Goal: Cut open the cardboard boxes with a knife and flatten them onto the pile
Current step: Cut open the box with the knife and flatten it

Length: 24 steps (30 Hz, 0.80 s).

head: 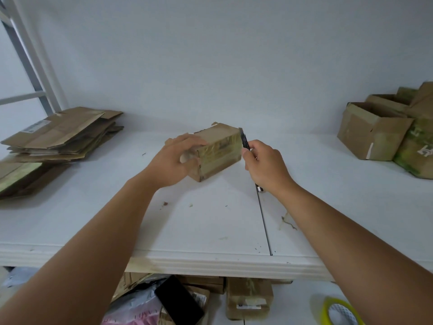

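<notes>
Fingers (187, 143) of the left hand (173, 160) curl over the near-left end of the box (219, 148), thumb low on the end face, other fingers across the top edge: a clamp. Judged purpose: pin the box against the push of the blade. Right hand (266, 165) is wrapped around the knife (244, 143), fingers closed on the handle, thumb along the side; the butt end sticks out below the wrist.

Box sits mid-counter (210, 231), skewed, long axis running from near-left to far-right, taped with glossy tape on its near face. Blade end meets the box at its far-right upper corner, probably at a tape seam; exact contact is too small to confirm. Starting at a corner lets the cut run along a seam away from the holding hand, which sits at the opposite end, well apart from the blade.

Pose: both forearms extended forward from the bottom corners of the view, converging on the box. Left wrist flat, palm down. Right wrist cocked, knuckles up, knife tilted upright and slightly away.

Pile (61, 134) of flattened card lies far left on the counter, well apart from the box. Uncut boxes (375, 134) wait at far right. Layout reads as a right-to-left work line.

Task stage, judged: this box not yet opened.
</notes>
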Tool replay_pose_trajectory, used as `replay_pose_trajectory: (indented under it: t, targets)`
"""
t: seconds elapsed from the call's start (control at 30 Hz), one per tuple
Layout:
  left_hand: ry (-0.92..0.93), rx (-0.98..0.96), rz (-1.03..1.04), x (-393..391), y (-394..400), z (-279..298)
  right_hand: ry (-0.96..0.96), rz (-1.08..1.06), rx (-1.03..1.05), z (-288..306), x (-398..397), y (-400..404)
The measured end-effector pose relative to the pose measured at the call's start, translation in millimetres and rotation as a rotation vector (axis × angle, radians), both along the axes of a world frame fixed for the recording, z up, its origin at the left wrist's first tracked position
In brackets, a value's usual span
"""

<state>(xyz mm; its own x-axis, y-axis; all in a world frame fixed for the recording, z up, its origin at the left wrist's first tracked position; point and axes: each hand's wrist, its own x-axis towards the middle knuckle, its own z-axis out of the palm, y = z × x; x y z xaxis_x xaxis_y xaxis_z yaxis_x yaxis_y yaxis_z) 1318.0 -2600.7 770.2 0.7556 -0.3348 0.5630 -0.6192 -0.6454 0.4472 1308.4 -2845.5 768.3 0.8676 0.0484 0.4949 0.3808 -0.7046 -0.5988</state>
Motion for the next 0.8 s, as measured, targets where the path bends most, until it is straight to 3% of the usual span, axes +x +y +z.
replay_pose_trajectory:
  t: [0.23, 0.4, 0.6, 0.8]
  targets:
    - [0.162, -0.098, -0.009, -4.7, 1.2, 4.1, -0.075, -0.028, 0.055, -2.1, 12.0, -3.6]
    - [0.187, -0.088, -0.025, -6.1, 2.8, 4.9, 0.068, 0.117, 0.048, -3.0, 14.3, -3.3]
    - [0.172, -0.065, -0.037, -5.9, 6.0, 3.4, 0.068, 0.201, -0.023, -7.5, 10.4, 4.5]
    - [0.119, 0.008, 0.012, 0.0, 7.9, 3.0, 0.113, 0.142, 0.065, -3.5, 14.7, -2.6]
